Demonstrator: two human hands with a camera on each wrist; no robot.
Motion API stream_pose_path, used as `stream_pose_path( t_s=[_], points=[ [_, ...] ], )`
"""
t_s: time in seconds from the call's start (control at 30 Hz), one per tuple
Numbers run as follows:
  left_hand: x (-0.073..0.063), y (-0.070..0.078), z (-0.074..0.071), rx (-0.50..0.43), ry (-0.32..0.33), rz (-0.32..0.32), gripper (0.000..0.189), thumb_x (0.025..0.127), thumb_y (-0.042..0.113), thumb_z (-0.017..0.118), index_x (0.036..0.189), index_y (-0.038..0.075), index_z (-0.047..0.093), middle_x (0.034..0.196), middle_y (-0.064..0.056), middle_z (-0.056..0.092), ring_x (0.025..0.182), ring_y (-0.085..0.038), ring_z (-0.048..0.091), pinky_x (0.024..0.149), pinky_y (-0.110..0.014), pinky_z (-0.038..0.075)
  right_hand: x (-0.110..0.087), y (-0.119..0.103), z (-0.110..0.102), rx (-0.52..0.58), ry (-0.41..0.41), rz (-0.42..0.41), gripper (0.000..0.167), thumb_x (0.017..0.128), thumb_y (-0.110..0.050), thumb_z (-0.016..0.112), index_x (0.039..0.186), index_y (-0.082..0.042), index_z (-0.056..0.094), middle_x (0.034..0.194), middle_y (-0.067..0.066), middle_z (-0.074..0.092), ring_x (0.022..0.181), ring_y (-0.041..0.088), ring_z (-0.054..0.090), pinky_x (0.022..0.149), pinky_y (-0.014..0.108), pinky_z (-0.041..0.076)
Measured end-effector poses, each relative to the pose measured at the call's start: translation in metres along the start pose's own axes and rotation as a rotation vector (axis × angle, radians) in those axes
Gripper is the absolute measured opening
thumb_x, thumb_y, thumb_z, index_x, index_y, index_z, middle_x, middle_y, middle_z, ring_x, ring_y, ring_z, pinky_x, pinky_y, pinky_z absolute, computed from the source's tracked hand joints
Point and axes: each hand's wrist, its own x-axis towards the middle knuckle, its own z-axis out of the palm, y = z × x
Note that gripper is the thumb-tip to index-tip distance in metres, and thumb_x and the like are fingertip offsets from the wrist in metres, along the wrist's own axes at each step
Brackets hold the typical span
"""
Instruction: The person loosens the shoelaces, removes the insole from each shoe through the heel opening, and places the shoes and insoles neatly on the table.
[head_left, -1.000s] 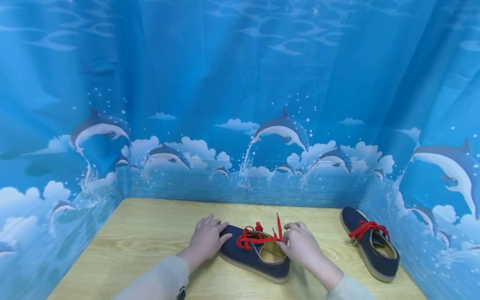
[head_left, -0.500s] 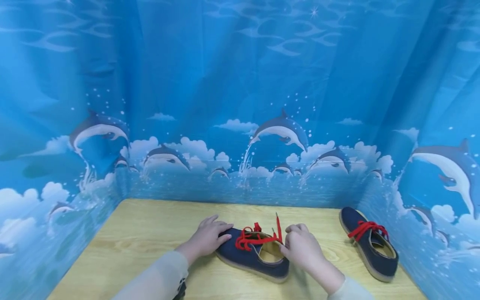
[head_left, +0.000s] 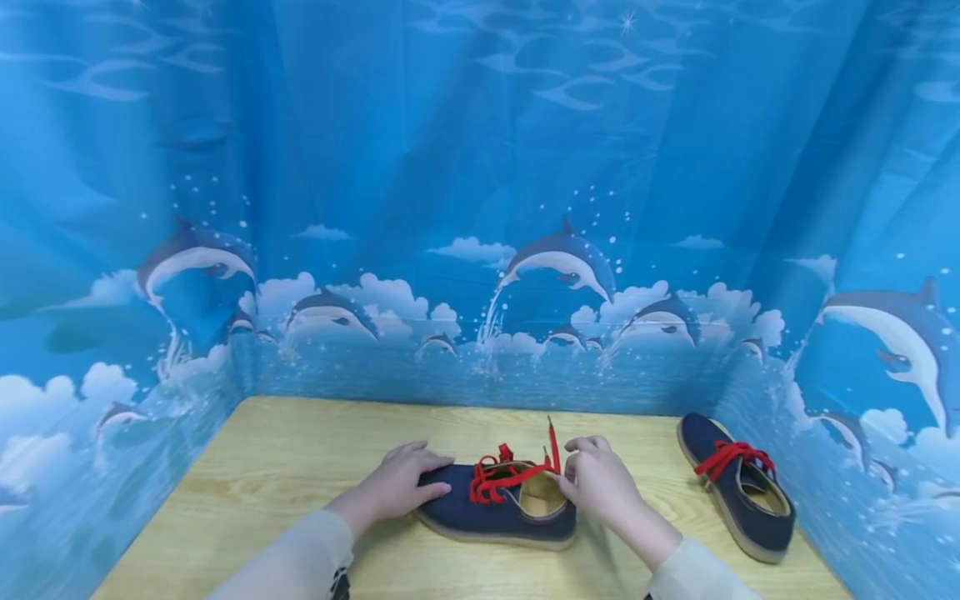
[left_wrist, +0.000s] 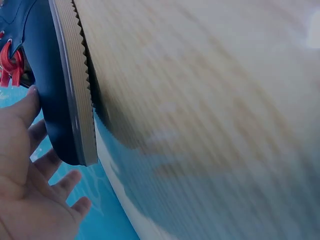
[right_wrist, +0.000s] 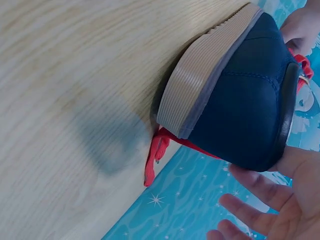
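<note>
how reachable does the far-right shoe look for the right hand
Probably yes: only table shows between the right hand and the far-right shoe, though it would first need to let go of the other shoe.

Shoe (head_left: 468, 510) on table (head_left: 262, 467), second shoe (head_left: 736, 498) to its right, backdrop (head_left: 420, 167) behind

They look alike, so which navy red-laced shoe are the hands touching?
The low navy red-laced shoe, between the left hand at its toe and right hand at its heel; the other navy shoe stands untouched.
</note>
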Motion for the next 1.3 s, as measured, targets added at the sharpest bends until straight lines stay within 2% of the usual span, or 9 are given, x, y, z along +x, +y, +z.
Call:
stream_pose_path(
  t_s=[0.27,0.6,0.8,0.9,1.1,1.3],
  points=[
    [-0.012,0.002,0.001,-0.019,0.048,0.027,0.053,0.096,0.046,0.064,0.137,0.013,0.063,0.129,-0.012,0.065,0.137,-0.047,0.040,0.112,-0.064,0.028,0.007,0.004,0.004,0.009,-0.004,0.005,0.034,0.082,-0.023,0.083,0.057,-0.023,0.060,0.118,0.012,0.067,0.112,0.036,0.057,0.093,0.048,0.052],
    [-0.018,0.006,0.003,-0.001,0.060,0.028,0.051,0.097,0.043,0.064,0.137,0.011,0.063,0.128,-0.014,0.065,0.134,-0.048,0.043,0.110,-0.065,0.030,0.008,0.004,0.005,0.010,-0.029,0.008,0.033,0.082,-0.024,0.082,0.057,-0.023,0.061,0.119,0.012,0.066,0.113,0.037,0.056,0.094,0.049,0.051],
    [-0.021,0.011,0.002,0.008,0.034,0.005,0.058,0.097,0.049,0.061,0.142,0.012,0.058,0.138,-0.011,0.060,0.138,-0.044,0.039,0.112,-0.063,0.028,0.010,0.004,0.001,0.025,-0.027,0.009,0.027,0.084,-0.028,0.081,0.063,-0.024,0.064,0.124,0.014,0.065,0.117,0.038,0.054,0.099,0.052,0.048],
    [-0.021,0.014,0.001,0.007,0.021,-0.010,0.065,0.094,0.055,0.062,0.144,0.013,0.056,0.143,-0.009,0.057,0.141,-0.043,0.036,0.113,-0.063,0.027,0.011,0.002,-0.002,0.058,-0.017,-0.018,0.025,0.083,-0.026,0.082,0.066,-0.026,0.064,0.127,0.014,0.063,0.120,0.039,0.052,0.101,0.054,0.046],
    [-0.021,0.021,0.001,0.071,0.021,-0.032,0.076,0.087,0.062,0.067,0.144,0.014,0.055,0.144,-0.005,0.056,0.142,-0.042,0.035,0.114,-0.062,0.025,0.012,-0.005,-0.001,0.107,-0.033,-0.101,0.021,0.082,-0.022,0.083,0.070,-0.026,0.066,0.132,0.014,0.061,0.123,0.038,0.049,0.103,0.057,0.042],
    [-0.019,0.023,0.006,0.093,0.019,-0.028,0.083,0.082,0.068,0.068,0.146,0.016,0.054,0.144,-0.003,0.056,0.143,-0.040,0.034,0.115,-0.062,0.025,0.010,-0.010,0.006,0.136,-0.050,-0.178,0.018,0.078,-0.019,0.085,0.072,-0.025,0.069,0.133,0.016,0.060,0.123,0.039,0.049,0.103,0.062,0.040]
  ],
)
